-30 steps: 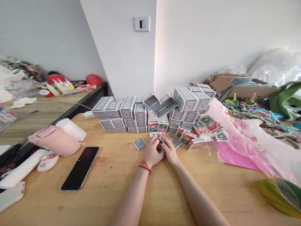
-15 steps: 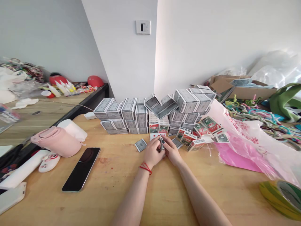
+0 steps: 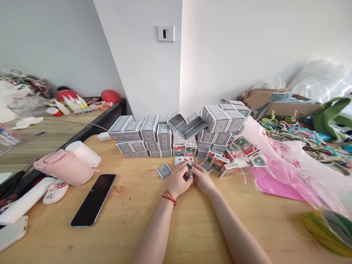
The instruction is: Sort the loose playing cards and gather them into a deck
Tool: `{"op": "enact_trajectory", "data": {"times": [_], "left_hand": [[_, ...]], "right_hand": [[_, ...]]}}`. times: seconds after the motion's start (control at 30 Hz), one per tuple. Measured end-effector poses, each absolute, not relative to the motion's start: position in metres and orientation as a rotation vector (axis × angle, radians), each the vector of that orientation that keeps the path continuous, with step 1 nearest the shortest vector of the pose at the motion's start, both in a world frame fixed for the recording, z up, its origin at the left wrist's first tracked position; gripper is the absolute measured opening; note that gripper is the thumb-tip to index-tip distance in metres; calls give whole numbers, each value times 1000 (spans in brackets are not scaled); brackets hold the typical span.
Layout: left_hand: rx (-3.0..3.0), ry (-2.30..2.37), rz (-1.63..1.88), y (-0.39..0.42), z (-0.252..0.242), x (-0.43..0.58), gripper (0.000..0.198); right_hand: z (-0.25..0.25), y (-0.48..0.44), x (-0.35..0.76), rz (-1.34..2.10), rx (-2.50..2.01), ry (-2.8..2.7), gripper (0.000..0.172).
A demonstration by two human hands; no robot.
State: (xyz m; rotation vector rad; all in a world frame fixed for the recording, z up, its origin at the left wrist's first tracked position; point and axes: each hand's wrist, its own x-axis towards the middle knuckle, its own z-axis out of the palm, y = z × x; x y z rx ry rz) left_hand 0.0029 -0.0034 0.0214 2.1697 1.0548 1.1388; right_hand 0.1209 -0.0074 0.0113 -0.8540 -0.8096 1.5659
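Close together in the middle of the table, my two hands hold a small pack of playing cards [image 3: 190, 173] between them. My left hand [image 3: 178, 179], with a red string at its wrist, curls round the pack from the left. From the other side, my right hand [image 3: 202, 178] closes its fingers on it. Most of the pack is hidden by the fingers. Just beyond lie face-up heart cards [image 3: 180, 160]. A grey patterned card pile [image 3: 164, 170] lies left of my hands, and another grey pile [image 3: 206, 167] is partly covered on the right.
Behind stand stacked grey card boxes [image 3: 132, 146] and an open grey box [image 3: 187, 126]. Red-green card packs [image 3: 219, 162] lie to the right, near pink plastic [image 3: 271, 183] and a tape roll [image 3: 327, 231]. Leftward are a phone [image 3: 93, 200] and a pink cup [image 3: 64, 167].
Both hands stay closed round the pack, with only a slight shift of the fingers. The whole view has moved a little, so things appear slightly further left and lower.
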Motion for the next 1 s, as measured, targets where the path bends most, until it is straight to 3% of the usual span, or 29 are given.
{"op": "enact_trajectory", "data": {"times": [0.3,0.47,0.57,0.77,1.0], "left_hand": [[2075,965,1148,-7,23,-1,17],[1850,1107,1307,-5,19,-1,3],[1594,1201,1322,1,13,-1,19],[1007,889,985,10,6,-2,32],[803,641,862,11,11,-14,34]], "right_hand": [[-3,-2,120,1447,-954,-785,42],[-2,-2,121,1245,-989,-868,53],[-3,-3,119,1083,-1005,-1012,59],[-2,-6,121,1011,-987,-1174,60],[-2,-4,127,1095,-941,-1191,69]]}}
